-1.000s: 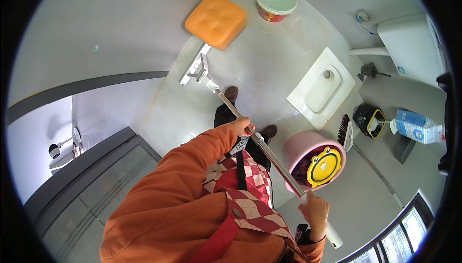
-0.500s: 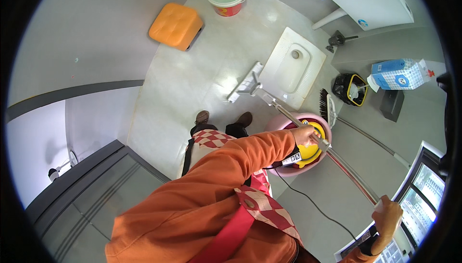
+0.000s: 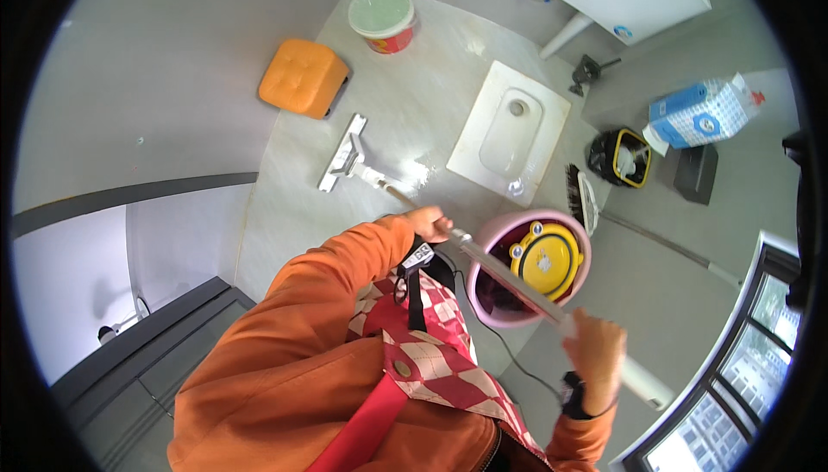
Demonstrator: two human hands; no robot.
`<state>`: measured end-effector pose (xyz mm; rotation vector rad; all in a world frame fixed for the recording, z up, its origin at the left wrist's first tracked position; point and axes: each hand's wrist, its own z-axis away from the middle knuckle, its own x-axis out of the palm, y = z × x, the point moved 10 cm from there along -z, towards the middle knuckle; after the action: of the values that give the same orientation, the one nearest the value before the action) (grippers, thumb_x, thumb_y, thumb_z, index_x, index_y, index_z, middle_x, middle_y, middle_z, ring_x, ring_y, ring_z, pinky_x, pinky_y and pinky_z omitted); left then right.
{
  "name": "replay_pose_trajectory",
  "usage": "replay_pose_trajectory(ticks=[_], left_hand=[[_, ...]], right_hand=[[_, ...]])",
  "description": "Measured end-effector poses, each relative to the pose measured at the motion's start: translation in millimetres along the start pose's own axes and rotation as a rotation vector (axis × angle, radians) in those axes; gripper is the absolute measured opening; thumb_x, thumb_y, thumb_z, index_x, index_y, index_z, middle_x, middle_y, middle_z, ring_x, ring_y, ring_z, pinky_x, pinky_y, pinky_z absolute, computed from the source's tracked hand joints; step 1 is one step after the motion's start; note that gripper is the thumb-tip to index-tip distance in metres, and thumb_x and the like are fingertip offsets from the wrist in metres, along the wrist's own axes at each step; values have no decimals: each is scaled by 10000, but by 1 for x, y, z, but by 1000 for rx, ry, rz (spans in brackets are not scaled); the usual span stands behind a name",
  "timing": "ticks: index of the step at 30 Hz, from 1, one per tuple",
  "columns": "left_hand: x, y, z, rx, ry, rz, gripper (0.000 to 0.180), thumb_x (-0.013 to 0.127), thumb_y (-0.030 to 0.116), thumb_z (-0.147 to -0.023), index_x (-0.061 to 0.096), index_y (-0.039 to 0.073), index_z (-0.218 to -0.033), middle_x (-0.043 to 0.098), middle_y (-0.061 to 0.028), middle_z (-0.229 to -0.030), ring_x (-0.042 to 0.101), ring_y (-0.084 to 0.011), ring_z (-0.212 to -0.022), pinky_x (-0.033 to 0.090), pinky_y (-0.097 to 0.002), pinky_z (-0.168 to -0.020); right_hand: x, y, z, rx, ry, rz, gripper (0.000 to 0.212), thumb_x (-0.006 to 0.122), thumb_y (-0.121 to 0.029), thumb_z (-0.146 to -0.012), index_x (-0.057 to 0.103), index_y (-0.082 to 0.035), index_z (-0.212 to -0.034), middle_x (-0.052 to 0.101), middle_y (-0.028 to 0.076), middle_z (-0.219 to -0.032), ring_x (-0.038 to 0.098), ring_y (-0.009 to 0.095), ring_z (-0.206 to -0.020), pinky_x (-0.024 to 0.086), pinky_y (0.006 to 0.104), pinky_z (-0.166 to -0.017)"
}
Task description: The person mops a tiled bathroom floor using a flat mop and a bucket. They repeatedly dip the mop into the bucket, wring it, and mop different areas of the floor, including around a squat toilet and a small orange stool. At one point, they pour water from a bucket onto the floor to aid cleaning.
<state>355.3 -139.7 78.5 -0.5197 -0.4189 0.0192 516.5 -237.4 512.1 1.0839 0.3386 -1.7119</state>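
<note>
The long-handled floor tool (image 3: 511,279) lies diagonally across the work area, its head at the far left and its grip end at the near right. Its flat white head (image 3: 343,153) meets the grey floor (image 3: 285,161) between the orange stool (image 3: 302,77) and the left hand. The left hand (image 3: 429,223) grips the pole at its lower section; the fingers are closed around it. The right hand (image 3: 595,351) grips the white section near the upper end; its fingers are likewise curled closed, with part of the grip extending beyond the hand. A black band (image 3: 573,394) is fitted at the right wrist. The pole passes above the pink tub (image 3: 493,232), which contains dark red material and a yellow frog-shaped item (image 3: 548,261). The white squat toilet (image 3: 464,153) is set in the floor beyond the tub. A broom head (image 3: 585,200) is located just right of the tub, with a black bin (image 3: 599,157) near it. A bucket (image 3: 390,40) with a pale green lid stands beyond the stool, to its right.
</note>
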Motion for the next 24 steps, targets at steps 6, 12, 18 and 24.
replay_pose_trajectory(ticks=[6,12,18,24], left_hand=[[-39,21,4,139,149,120,148,407,39,-814,420,49,-667,446,-63,-552,495,-218,-502,429,-368,-552],[-22,47,27,367,21,361,100,459,74,-824,430,13,-899,495,-109,-851,537,-241,-802,436,-511,-835],[25,74,58,237,-10,496,68,411,51,-815,448,33,-761,490,-74,-688,511,-218,-686,429,-420,-687],[95,205,117,386,-369,503,118,378,-26,-804,422,32,-711,413,-66,-638,427,-183,-559,439,-347,-643]], right_hand=[[-1,-44,-5,-122,22,-103,191,614,-143,-664,515,-98,-821,592,85,-659,590,288,-599,431,388,-539],[-44,-48,-25,-89,-18,-51,275,670,-194,-644,549,-89,-868,615,115,-704,592,323,-683,442,413,-623],[-135,-66,-75,-200,79,145,176,609,-108,-643,561,-93,-812,597,96,-635,593,299,-587,434,398,-550],[-343,-143,-167,-608,612,369,49,547,-100,-667,510,-101,-698,526,52,-599,550,221,-599,413,320,-586]])
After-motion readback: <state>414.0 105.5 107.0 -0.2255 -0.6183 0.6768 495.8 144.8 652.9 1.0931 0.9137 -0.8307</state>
